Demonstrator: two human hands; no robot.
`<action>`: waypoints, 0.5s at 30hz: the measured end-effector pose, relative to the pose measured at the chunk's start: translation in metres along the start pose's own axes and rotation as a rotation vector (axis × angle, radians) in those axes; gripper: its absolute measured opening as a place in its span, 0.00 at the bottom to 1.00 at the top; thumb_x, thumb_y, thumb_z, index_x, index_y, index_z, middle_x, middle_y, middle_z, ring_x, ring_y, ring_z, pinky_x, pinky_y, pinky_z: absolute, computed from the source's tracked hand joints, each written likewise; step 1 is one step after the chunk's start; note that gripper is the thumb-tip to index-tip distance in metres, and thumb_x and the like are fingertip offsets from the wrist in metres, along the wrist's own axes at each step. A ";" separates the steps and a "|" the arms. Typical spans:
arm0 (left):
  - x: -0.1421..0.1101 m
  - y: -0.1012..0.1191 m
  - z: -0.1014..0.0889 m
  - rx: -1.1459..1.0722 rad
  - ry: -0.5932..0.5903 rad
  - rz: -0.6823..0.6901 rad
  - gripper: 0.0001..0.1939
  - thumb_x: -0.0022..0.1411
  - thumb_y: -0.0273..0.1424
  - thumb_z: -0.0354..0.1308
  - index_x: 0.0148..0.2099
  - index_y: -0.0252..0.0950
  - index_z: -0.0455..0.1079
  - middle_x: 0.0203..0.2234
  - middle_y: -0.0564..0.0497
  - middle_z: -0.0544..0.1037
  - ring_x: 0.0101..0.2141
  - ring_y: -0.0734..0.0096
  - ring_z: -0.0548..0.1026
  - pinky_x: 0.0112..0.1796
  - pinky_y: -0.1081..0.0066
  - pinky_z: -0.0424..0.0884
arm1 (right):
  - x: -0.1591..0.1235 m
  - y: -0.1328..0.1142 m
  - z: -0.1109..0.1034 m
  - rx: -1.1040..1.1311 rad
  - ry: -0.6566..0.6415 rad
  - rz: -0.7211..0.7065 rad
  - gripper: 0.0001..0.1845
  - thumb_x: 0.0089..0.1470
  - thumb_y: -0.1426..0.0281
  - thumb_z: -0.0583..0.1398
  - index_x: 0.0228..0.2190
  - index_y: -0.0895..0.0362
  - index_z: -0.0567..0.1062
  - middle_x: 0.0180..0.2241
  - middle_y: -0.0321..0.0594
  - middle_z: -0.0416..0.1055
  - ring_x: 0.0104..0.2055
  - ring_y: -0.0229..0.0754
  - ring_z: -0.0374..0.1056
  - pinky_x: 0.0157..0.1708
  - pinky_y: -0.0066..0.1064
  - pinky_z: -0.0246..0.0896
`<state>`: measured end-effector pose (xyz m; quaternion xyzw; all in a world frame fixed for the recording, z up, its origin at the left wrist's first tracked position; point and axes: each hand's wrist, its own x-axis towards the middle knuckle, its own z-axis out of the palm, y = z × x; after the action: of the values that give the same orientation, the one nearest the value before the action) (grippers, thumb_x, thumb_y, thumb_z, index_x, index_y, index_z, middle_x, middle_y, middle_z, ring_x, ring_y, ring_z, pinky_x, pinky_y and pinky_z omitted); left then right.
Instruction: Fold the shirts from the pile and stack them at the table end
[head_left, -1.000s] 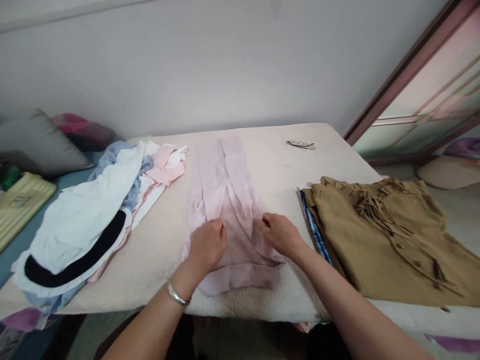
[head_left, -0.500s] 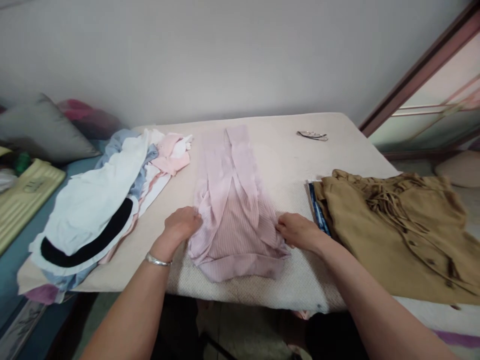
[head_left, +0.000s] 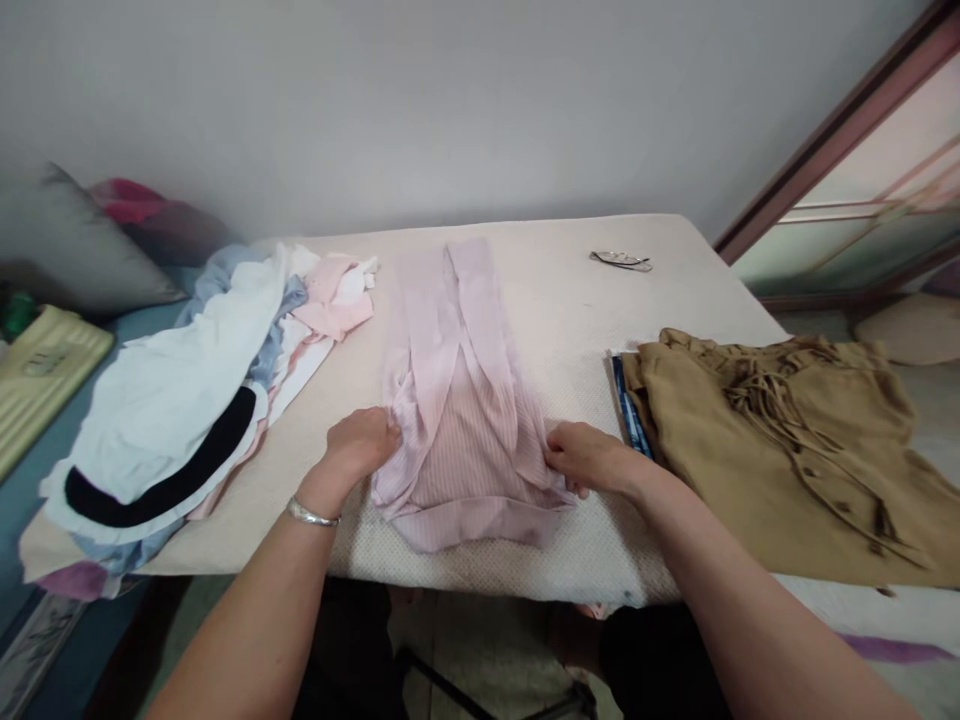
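Note:
A pale pink ribbed cardigan (head_left: 476, 440) lies front up in the middle of the covered table, its two long panels stretching toward the wall and its hem band nearest me. My left hand (head_left: 365, 440) pinches the garment's left edge, fingers closed on the cloth. On the opposite side, my right hand (head_left: 589, 455) grips the right edge in the same way, a little above the hem. Both hands rest low, close to the table surface. A silver bracelet (head_left: 312, 514) circles my left wrist.
To the left is a loose heap of white, blue and pink clothes (head_left: 180, 370). Brown garments with drawstrings (head_left: 787, 440) lie stacked at the right. Eyeglasses (head_left: 621, 261) sit toward the back of the table (head_left: 555, 290). A grey cushion (head_left: 82, 240) leans at far left.
The whole view has shifted slightly, moving everything a little up and left. Both hands keep their hold on the cardigan's edges, and its shape looks nearly the same.

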<state>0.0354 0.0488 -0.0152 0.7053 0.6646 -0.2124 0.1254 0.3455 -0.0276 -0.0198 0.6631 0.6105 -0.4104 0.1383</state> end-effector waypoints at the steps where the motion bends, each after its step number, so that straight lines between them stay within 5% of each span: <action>1: 0.000 0.000 0.000 0.004 0.000 -0.003 0.22 0.65 0.43 0.46 0.47 0.36 0.75 0.47 0.36 0.80 0.48 0.46 0.78 0.41 0.57 0.73 | 0.000 0.000 0.000 -0.022 0.010 0.009 0.13 0.55 0.72 0.54 0.24 0.58 0.77 0.23 0.46 0.77 0.29 0.42 0.75 0.30 0.30 0.58; 6: 0.002 -0.002 0.002 0.003 0.003 0.003 0.22 0.65 0.44 0.47 0.46 0.36 0.75 0.47 0.38 0.80 0.48 0.46 0.78 0.42 0.58 0.73 | -0.008 -0.004 -0.001 -0.177 0.326 0.029 0.10 0.54 0.64 0.59 0.29 0.56 0.77 0.34 0.48 0.78 0.37 0.48 0.74 0.29 0.32 0.53; 9: 0.004 -0.003 0.004 -0.002 0.006 0.011 0.21 0.64 0.44 0.48 0.46 0.37 0.75 0.47 0.37 0.80 0.47 0.47 0.78 0.41 0.58 0.73 | -0.013 -0.011 0.002 -0.149 0.483 -0.055 0.12 0.56 0.60 0.58 0.31 0.54 0.76 0.32 0.43 0.77 0.34 0.44 0.71 0.29 0.31 0.51; 15: 0.005 -0.004 0.001 -0.030 -0.014 -0.009 0.20 0.64 0.44 0.50 0.46 0.37 0.75 0.48 0.37 0.79 0.48 0.48 0.78 0.43 0.60 0.72 | -0.014 -0.024 0.021 -0.254 0.382 -0.320 0.05 0.54 0.68 0.60 0.27 0.55 0.74 0.31 0.41 0.76 0.33 0.41 0.69 0.30 0.32 0.48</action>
<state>0.0318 0.0525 -0.0183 0.6989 0.6699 -0.2079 0.1397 0.3171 -0.0465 -0.0151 0.6008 0.7690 -0.2151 0.0362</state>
